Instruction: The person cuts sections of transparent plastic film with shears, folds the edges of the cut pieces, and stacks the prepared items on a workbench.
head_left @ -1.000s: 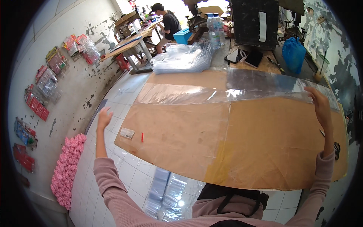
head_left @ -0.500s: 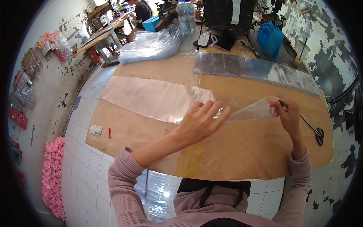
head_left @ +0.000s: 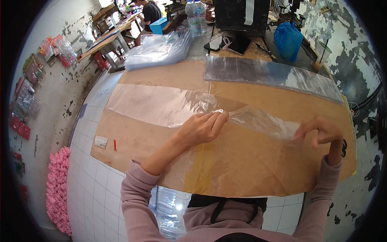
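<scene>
A long clear plastic sleeve stretches across the brown-covered table, flat on its left part and gathered toward the right. Near its middle, my left hand pinches the film between thumb and fingers, bunching it. My right hand, blurred by motion, grips the sleeve's right end at the fingertips. Between the two hands the film is creased and slightly lifted. Behind my right wrist, only the black handles of the scissors show.
A stack of clear plastic sleeves lies at the far right, and a pile of clear bags at the far left. Phones, bottles and a blue bag stand behind. A red pen-like stick lies left. Another person sits beyond.
My left hand has closed on the film and moved slightly left and down. My right hand has moved right and down with the sleeve's end, now covering most of the scissors.
</scene>
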Demonstrator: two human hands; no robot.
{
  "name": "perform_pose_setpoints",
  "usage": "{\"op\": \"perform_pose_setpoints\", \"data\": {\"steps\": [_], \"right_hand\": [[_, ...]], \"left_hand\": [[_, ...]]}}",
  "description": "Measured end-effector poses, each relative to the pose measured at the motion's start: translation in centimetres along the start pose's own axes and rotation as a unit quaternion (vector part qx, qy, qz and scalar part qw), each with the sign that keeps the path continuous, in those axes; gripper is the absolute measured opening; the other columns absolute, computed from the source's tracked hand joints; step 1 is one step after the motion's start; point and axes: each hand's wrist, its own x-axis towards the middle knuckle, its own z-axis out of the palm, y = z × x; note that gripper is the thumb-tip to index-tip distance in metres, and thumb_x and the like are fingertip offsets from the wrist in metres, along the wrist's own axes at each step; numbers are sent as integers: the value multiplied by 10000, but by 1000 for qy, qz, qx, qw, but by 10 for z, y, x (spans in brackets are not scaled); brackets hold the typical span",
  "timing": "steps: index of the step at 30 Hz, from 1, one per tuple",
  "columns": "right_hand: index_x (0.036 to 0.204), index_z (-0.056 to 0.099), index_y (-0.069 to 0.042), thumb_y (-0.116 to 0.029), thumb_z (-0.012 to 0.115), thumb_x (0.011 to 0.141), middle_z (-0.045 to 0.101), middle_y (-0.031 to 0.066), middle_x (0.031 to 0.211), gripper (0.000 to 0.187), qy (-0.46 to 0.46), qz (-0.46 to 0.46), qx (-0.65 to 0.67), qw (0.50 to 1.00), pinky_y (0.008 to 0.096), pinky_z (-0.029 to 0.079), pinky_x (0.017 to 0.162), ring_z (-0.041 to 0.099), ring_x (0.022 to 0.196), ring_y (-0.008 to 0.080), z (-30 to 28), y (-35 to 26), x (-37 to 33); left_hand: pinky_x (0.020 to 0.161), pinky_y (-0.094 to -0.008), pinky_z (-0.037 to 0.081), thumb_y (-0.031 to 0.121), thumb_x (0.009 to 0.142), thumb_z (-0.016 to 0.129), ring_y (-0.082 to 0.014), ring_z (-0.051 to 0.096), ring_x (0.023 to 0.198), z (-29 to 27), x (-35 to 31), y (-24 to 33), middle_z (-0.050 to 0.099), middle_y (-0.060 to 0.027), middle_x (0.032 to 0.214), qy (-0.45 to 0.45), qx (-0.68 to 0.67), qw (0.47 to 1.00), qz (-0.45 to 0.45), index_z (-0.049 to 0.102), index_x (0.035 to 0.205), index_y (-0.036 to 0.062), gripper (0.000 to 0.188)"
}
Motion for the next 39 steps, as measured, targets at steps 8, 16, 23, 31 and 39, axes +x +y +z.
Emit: {"op": "perform_pose_setpoints", "data": {"steps": [8,16,23,31,39], "right_hand": [[1076,557,-12,-314,457,896,573,116,1042,365,170,-27,12,985,346,414,805,522,924,287,72,28,118],[1000,561,-44,-415,602,765,563,177,949,441,266,105,-144,947,373,434,719,533,857,312,142,-4,137],[849,548,-52,-464,583,776,589,140,654,420,272,115,-170,940,404,444,541,592,614,310,138,3,144],[848,542,-46,-484,545,798,593,143,646,441,250,123,-150,948,397,451,559,602,629,310,135,4,144],[840,537,-65,-442,557,809,606,130,670,378,254,91,-153,951,399,458,526,600,616,318,137,6,140]], "left_hand": [[632,-237,534,78,754,568,-160,637,672,20,-7,18,623,-112,800,-15,-20,983,184,547,940,-49,227],[542,-205,470,96,724,563,-95,547,591,0,-7,21,533,-24,745,-38,-27,981,189,514,885,63,171],[670,-205,389,107,700,606,-47,527,656,-28,-20,39,520,44,737,-5,138,989,48,554,755,152,88],[740,-268,372,155,707,619,-60,534,697,-34,-21,50,523,55,746,-26,118,993,-9,565,757,148,74],[752,-306,384,161,728,599,-111,552,777,-33,-34,61,539,15,843,-123,-34,988,-82,561,833,126,117]]}}
